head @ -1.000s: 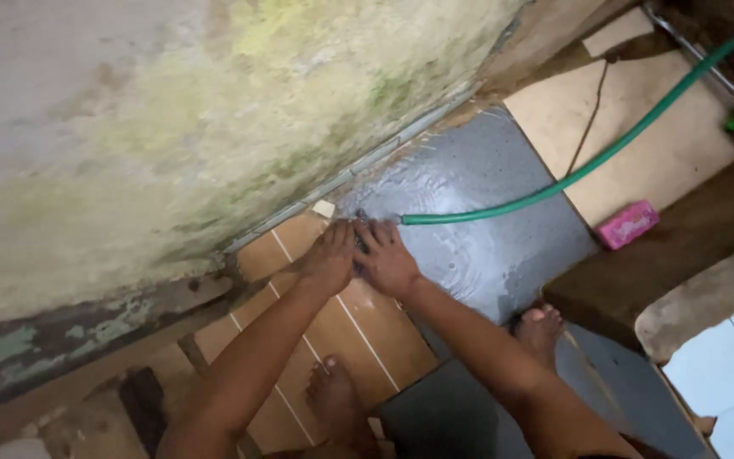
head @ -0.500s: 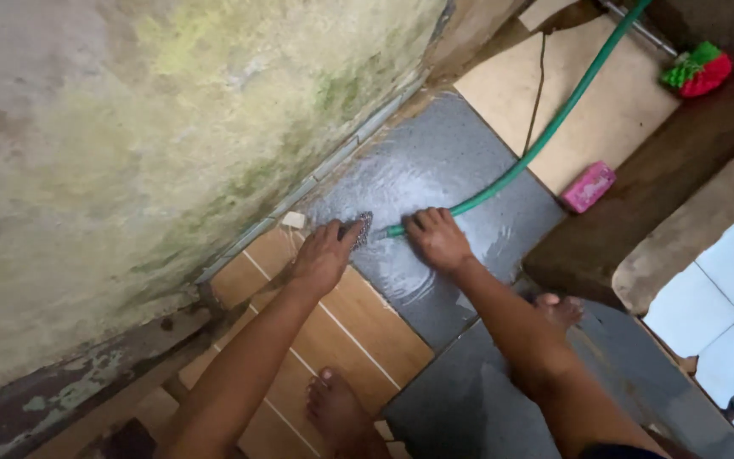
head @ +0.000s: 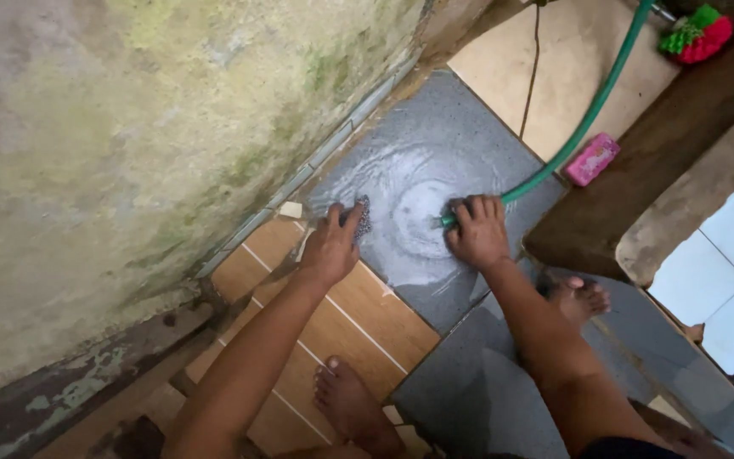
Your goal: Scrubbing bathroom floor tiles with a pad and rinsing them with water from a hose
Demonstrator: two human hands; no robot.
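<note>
The hands, joined a second ago over the hose mouth, are now apart, and water fans out in a swirl across the grey floor tile (head: 435,144). The right hand (head: 479,231) is clamped around the green hose (head: 592,119) end; the left hand (head: 331,246) presses a dark scouring pad (head: 362,219) on the tile beside it.

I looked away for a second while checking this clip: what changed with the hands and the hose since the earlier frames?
The hands, joined a second ago, parted. The right hand took the green hose end and drew it rightward, water now pooling on the grey tile. The left hand kept the scrubber. The pink block did not shift on the floor.
</note>
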